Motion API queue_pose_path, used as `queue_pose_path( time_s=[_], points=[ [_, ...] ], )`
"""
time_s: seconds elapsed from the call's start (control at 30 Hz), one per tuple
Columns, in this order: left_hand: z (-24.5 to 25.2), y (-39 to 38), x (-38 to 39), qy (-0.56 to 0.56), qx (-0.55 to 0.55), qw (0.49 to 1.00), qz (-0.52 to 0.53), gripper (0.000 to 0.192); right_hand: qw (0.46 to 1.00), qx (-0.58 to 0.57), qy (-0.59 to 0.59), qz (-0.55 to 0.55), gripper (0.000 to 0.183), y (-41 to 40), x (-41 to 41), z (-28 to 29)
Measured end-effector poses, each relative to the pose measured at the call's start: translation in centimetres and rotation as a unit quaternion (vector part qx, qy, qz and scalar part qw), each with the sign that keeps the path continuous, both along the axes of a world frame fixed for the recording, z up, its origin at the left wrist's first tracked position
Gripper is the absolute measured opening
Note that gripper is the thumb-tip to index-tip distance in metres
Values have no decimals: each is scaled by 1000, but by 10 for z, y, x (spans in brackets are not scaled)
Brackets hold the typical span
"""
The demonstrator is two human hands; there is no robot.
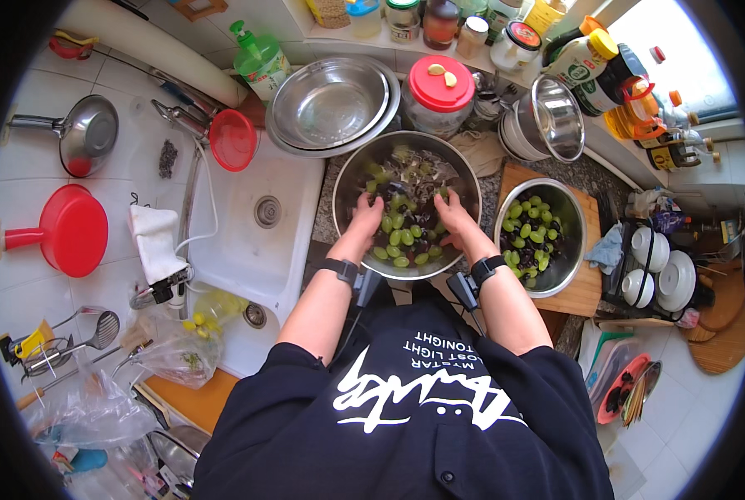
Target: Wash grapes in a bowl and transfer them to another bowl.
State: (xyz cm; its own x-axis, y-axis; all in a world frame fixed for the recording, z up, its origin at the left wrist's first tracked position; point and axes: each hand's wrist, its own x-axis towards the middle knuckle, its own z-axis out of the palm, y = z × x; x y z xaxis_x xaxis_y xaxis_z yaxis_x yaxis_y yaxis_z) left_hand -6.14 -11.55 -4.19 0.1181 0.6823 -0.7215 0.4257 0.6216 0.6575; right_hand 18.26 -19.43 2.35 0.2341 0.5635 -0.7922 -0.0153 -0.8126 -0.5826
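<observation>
A large steel basin (341,172) stands on the counter in front of me, with water and green and dark grapes (402,236) in it. My left hand (367,215) is inside it at the left, fingers down among the grapes and partly blurred. Opposite, at the right side of the basin, my right hand (452,215) reaches in with its fingertips against the fruit. Whether either hand grips a grape cannot be told. To the right, a smaller steel bowl (574,275) of green and dark grapes rests on a wooden cutting board (588,299).
Left of the basin is a white double sink (222,244) with a plastic bag (179,359) by it. Behind stand stacked steel basins (332,106), a red-lidded jar (441,94) and a green pump bottle (260,62). Steel bowls (557,119) and a dish rack (616,262) are at the right.
</observation>
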Motion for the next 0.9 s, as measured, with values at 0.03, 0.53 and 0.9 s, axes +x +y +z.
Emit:
queue_pose_path(
  time_s=[0.03,0.53,0.9],
  points=[
    [-9,5,-4,-19,2,1000,-6,71,998,6,65,-24,85,7,-14,14],
    [54,55,25,-172,78,975,-114,37,979,149,139,-25,39,54,-14,53],
    [59,72,42,63,204,976,-46,70,953,171,-237,84,71,70,18,-23]
  ],
)
